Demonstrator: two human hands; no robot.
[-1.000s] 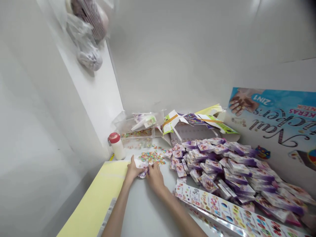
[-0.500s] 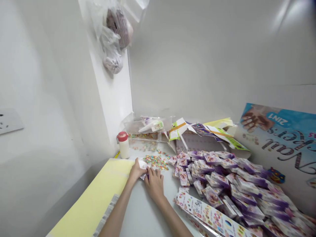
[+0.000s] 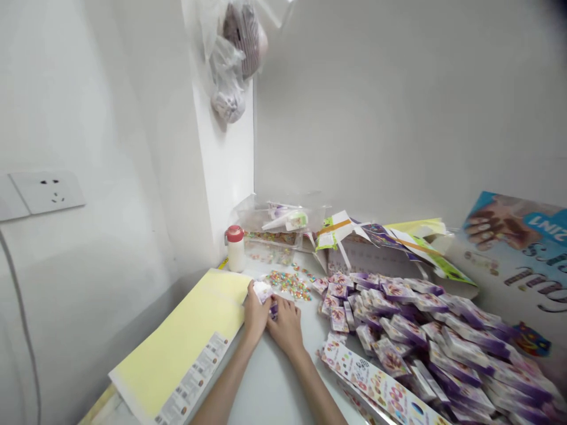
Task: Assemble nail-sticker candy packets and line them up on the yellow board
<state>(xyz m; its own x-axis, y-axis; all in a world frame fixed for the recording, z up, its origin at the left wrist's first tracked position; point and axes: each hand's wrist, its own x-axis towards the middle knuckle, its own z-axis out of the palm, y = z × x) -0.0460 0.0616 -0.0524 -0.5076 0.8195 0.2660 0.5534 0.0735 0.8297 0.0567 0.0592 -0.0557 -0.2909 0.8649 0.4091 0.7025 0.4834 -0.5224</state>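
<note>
Nearest to me, a long sheet of coloured stickers (image 3: 376, 383) lies on the white counter (image 3: 266, 389) at the near right, and a yellow sheet (image 3: 190, 336) with a printed strip along its near end lies at the left. Both forearms run up the middle between them. My left hand (image 3: 255, 311) and right hand (image 3: 286, 326) meet over a small packet (image 3: 264, 291), white and purple, which sits just past the yellow sheet's right edge. The left fingers are curled around the packet's left side, pinching it. The right fingers lie close together with their tips on it, though I cannot tell whether they grip. Just beyond is a scatter of small colourful beads (image 3: 290, 284), and to the right a big heap of purple boxes (image 3: 420, 330). Farther back a white bottle with a red cap (image 3: 235, 248) stands by the wall, beside a clear plastic tub (image 3: 274, 236) and an open carton (image 3: 376, 251). A poster (image 3: 509, 236) leans at the far right, and plastic bags (image 3: 233, 65) hang on the wall above.
</note>
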